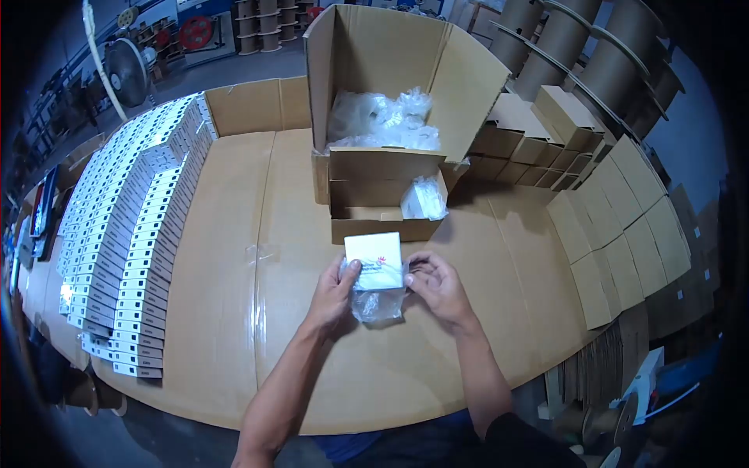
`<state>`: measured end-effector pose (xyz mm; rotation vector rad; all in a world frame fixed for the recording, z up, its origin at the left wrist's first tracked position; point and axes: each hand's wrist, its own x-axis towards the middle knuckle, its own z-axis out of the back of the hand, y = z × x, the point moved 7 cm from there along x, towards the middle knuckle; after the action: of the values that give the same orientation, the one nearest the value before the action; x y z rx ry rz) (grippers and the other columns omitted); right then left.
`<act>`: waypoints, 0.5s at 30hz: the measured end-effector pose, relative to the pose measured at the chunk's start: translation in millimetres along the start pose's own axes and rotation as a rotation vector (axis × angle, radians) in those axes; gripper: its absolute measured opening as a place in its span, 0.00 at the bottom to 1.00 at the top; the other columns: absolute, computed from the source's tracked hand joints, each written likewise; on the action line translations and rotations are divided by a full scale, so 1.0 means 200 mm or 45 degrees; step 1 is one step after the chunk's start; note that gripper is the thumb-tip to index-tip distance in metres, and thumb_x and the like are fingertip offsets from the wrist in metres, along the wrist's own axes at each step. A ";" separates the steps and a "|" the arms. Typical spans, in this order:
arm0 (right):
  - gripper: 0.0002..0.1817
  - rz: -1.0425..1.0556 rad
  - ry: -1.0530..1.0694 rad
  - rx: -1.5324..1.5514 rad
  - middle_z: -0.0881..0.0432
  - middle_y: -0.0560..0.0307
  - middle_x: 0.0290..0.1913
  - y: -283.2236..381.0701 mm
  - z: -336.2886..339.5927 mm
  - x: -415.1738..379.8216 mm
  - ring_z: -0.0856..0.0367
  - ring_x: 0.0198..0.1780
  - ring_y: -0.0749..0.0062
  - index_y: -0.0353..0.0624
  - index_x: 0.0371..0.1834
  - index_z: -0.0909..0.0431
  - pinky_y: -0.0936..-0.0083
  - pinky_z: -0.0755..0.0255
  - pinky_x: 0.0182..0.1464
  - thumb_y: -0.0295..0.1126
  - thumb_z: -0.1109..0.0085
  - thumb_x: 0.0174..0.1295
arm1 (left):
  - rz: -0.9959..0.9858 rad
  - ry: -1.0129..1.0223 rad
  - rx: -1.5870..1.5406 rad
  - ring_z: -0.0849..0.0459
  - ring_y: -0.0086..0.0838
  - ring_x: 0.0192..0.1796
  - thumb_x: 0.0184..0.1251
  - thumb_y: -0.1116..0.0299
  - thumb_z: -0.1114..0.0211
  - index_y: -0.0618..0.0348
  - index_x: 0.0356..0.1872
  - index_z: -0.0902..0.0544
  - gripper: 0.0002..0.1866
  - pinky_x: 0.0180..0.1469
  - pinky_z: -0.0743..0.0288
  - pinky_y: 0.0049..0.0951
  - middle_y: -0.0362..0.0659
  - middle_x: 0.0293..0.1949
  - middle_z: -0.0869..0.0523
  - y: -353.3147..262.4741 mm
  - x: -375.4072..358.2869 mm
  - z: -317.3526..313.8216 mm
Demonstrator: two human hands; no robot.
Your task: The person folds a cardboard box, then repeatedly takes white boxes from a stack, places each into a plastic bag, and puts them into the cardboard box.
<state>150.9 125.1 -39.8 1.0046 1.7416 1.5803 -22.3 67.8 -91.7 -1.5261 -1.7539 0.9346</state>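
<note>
A small white box with a red printed mark is partly inside a clear plastic bag, its upper end sticking out. My left hand grips the box and bag at the left side, thumb on the front. At the right side, my right hand pinches the edge of the bag between thumb and fingers. Just beyond stands a small open cardboard box, with a bagged white box in its right end.
Behind it, a large open carton holds clear plastic bags. Stacked white boxes line the table's left side. Closed brown cartons are stacked on the right. Cardboard covers the table. Large spools stand at the back right.
</note>
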 end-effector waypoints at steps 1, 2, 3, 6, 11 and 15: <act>0.10 -0.043 -0.013 0.001 0.20 0.60 0.45 -0.04 -0.01 -0.02 0.20 0.51 0.80 0.36 0.54 0.26 0.80 0.24 0.55 0.21 0.41 0.72 | -0.105 -0.032 0.069 0.19 0.20 0.52 0.83 0.63 0.43 0.62 0.64 0.32 0.18 0.53 0.22 0.25 0.42 0.52 0.18 -0.01 0.01 0.01; 0.10 -0.084 -0.027 0.004 0.20 0.59 0.45 -0.08 -0.01 -0.03 0.20 0.50 0.80 0.35 0.54 0.26 0.81 0.24 0.55 0.20 0.42 0.72 | -0.100 -0.050 0.112 0.20 0.20 0.51 0.83 0.63 0.43 0.61 0.61 0.32 0.16 0.52 0.22 0.25 0.41 0.51 0.18 0.00 0.01 0.03; 0.08 -0.080 -0.076 -0.027 0.19 0.62 0.43 -0.09 -0.01 -0.04 0.20 0.46 0.81 0.35 0.51 0.24 0.80 0.24 0.54 0.20 0.41 0.72 | -0.099 -0.070 0.156 0.20 0.19 0.49 0.83 0.63 0.44 0.60 0.59 0.32 0.14 0.52 0.22 0.25 0.39 0.49 0.19 -0.02 -0.01 0.03; 0.06 0.079 -0.053 -0.130 0.19 0.62 0.43 -0.06 -0.04 -0.04 0.21 0.46 0.82 0.35 0.48 0.24 0.80 0.25 0.52 0.20 0.41 0.72 | -0.104 -0.131 0.097 0.23 0.16 0.43 0.85 0.63 0.46 0.57 0.50 0.32 0.09 0.47 0.23 0.23 0.36 0.42 0.22 -0.05 -0.02 0.03; 0.04 0.238 -0.165 -0.010 0.20 0.61 0.43 -0.07 -0.04 -0.05 0.22 0.45 0.85 0.34 0.47 0.25 0.85 0.26 0.50 0.19 0.45 0.73 | -0.178 -0.126 0.070 0.23 0.15 0.43 0.84 0.66 0.45 0.59 0.48 0.25 0.07 0.46 0.24 0.20 0.34 0.40 0.21 -0.05 -0.01 0.10; 0.05 0.224 -0.371 -0.059 0.22 0.60 0.44 -0.17 -0.05 -0.09 0.23 0.45 0.82 0.36 0.49 0.29 0.83 0.27 0.51 0.18 0.49 0.75 | -0.192 -0.193 0.143 0.20 0.16 0.47 0.82 0.68 0.42 0.62 0.50 0.20 0.09 0.51 0.23 0.21 0.36 0.44 0.17 -0.05 -0.02 0.09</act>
<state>146.9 103.8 -72.8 1.3228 1.4462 1.4837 -41.7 61.0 -93.4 -1.2623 -1.8599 1.0763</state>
